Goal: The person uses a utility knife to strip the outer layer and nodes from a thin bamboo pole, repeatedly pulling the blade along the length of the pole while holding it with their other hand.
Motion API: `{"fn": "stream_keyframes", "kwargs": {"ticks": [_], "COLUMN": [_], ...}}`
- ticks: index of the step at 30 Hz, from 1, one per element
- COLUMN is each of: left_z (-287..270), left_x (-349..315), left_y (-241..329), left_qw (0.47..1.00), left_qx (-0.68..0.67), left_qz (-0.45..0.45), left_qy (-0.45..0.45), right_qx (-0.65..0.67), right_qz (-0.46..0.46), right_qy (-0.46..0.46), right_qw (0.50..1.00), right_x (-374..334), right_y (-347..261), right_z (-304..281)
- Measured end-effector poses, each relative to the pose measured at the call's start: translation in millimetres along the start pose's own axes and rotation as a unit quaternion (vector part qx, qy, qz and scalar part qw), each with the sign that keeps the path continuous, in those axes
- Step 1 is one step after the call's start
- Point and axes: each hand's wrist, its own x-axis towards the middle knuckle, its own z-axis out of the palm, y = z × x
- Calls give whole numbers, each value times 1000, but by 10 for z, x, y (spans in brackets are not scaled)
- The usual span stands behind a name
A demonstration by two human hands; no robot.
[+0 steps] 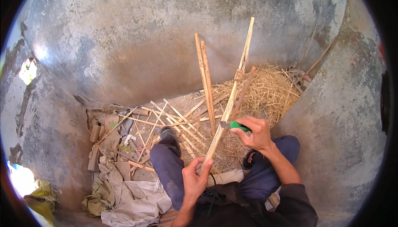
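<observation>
My left hand (pixel 196 180) grips the lower end of a long split wooden strip (pixel 233 91), pale and rough with a knot partway up. The strip slants up and away to the right. In my right hand (pixel 258 133) is a green-handled utility knife (pixel 239 126), fingers closed round the handle. Its blade lies against the strip's side, about midway along its length. Two more wooden strips (pixel 204 71) stand upright just left of it, their tops near the far wall. A browner strip (pixel 244 90) leans close behind on the right.
A heap of straw-like shavings (pixel 265 92) lies at the far right. Several thin sticks (pixel 182 123) are strewn on the floor ahead. Crumpled pale sacks (pixel 134 200) lie at the left. Grey plastered walls (pixel 166 32) enclose the corner. My bent legs (pixel 168 171) flank the work.
</observation>
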Motion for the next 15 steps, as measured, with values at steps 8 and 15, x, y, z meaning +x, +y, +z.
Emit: {"fn": "stream_keyframes", "kwargs": {"ticks": [8, 15], "left_z": [-20, -72], "left_x": [-7, -147], "left_y": [-36, -100], "left_qw": [999, 998], "left_qx": [27, 54], "left_qz": [18, -17], "left_qy": [10, -19], "right_qx": [11, -28], "right_qz": [-11, 38], "right_qy": [2, 27], "right_qw": [1000, 999], "right_x": [27, 119], "right_y": [96, 583], "right_z": [51, -32]}}
